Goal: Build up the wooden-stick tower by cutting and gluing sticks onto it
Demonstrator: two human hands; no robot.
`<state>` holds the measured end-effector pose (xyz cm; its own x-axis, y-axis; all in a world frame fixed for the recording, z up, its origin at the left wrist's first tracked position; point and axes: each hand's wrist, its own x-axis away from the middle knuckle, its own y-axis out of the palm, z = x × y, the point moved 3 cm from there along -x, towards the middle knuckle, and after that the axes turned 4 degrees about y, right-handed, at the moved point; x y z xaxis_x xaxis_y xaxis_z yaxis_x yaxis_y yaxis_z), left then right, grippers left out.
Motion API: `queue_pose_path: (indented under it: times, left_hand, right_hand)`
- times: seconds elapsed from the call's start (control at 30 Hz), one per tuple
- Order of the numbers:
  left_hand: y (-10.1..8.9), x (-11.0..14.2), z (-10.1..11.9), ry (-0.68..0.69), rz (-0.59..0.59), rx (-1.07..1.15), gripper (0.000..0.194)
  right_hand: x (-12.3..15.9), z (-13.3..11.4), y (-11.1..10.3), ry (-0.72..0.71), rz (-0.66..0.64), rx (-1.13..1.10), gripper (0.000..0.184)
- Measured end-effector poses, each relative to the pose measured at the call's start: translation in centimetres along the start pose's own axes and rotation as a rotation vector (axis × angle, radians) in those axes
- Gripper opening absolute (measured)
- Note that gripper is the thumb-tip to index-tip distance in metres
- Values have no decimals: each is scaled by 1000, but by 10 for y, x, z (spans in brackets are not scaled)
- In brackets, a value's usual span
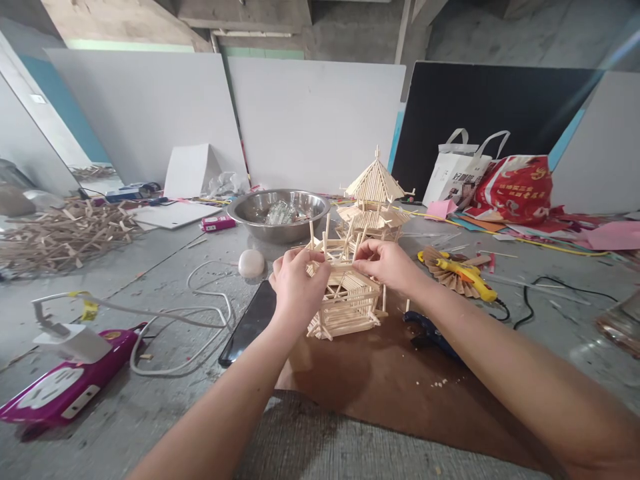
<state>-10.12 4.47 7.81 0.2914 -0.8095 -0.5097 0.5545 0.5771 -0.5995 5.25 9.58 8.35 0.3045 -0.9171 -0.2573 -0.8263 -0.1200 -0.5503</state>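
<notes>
A small building model made of thin wooden sticks (347, 313) stands on a brown board (360, 387) in front of me. My left hand (299, 279) is at its upper left side, thumb and fingers pinched together. My right hand (385, 265) pinches at the upper right side. A thin wooden stick (341, 267) runs between the fingertips along the model's top edge; the fingers partly hide its ends. Several upright sticks rise around the hands. Just behind stands a stick pagoda with a pointed roof (376, 183).
Dark blue cutters (434, 337) and a yellow glue gun (470, 277) lie at right. At left are a black phone (250, 327), a white cable (220, 300) and a purple power strip (75, 380). A steel bowl (280, 230) stands behind; loose sticks (70, 233) are piled far left.
</notes>
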Motion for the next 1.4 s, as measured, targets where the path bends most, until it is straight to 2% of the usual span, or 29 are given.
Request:
queue_pose_path:
  times: [0.63,0.77,0.93,1.03,1.1,1.13,1.2,1.27,1.33,1.4]
  left_hand:
    - [-2,2,2,-8,-16,-27,10]
    - [-5,3,1,14,-8,34,14]
    - [-21,2,-9,101,105,69,20]
    - [-42,5,-6,276,114,-26,18]
    - [-55,11,5,457,55,-116,31]
    - [-59,16,11,539,-53,-80,38]
    - [-58,26,22,642,-392,6,42]
    - [-49,38,28,665,-693,-18,36]
    - [-35,48,27,631,-918,-97,27]
    - [-21,55,21,574,-1026,-173,24]
  right_hand:
    - [-1,2,1,-11,-17,1,5]
    - [-1,8,-6,28,-51,-79,14]
    - [-5,26,-26,57,152,-179,17]
    - [-9,42,-29,143,210,-182,18]
    - [-12,51,-27,179,203,-184,21]
    - [-14,55,-25,187,203,-186,23]
    - [-17,60,-22,198,204,-189,27]
    - [-20,63,-19,216,195,-193,27]
    - [-23,66,-17,240,172,-198,25]
    - [-24,69,-16,270,136,-210,26]
